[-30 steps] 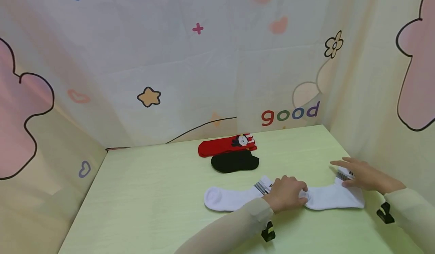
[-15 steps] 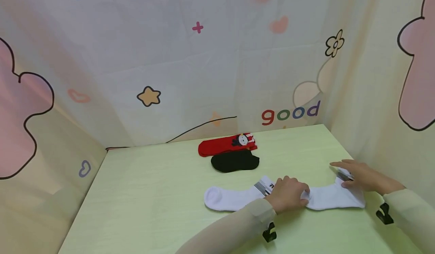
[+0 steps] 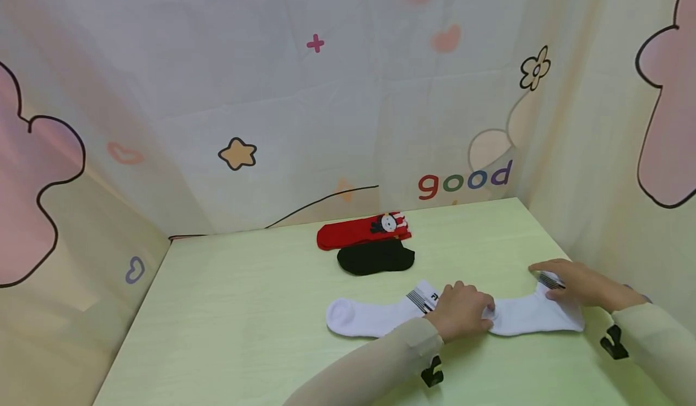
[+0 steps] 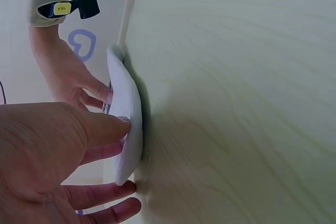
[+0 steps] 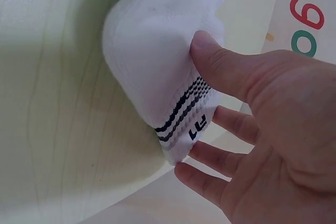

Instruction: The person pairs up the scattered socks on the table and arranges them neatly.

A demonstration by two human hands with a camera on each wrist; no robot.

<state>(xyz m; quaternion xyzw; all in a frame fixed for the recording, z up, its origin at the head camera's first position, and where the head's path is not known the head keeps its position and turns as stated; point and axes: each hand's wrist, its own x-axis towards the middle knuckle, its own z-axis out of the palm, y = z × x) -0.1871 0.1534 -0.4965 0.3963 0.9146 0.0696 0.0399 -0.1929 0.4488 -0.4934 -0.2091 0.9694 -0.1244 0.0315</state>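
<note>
Two white ankle-high socks with dark-striped cuffs lie end to end on the table. In the head view my left hand [image 3: 461, 310] reaches over the cuff of the left white sock [image 3: 361, 319] and pinches the toe of the right white sock [image 3: 535, 315] between thumb and index finger. The left wrist view shows that thumb [image 4: 113, 126] against the sock's edge. At the other end, my right hand [image 3: 589, 285] rests with its thumb on the sock near the striped cuff [image 5: 186, 108]. Its fairly straight fingers touch the cuff's edge.
A red sock [image 3: 348, 234] with a cartoon figure lies at the back of the pale table [image 3: 228, 321]. Touching its front side is a black low-cut sock [image 3: 375, 257]. Printed curtains [image 3: 337, 104] close off the back and both sides.
Both hands stay nearly in place on the right white sock. The right hand has shifted slightly down toward the cuff. Nothing else has moved visibly.
</note>
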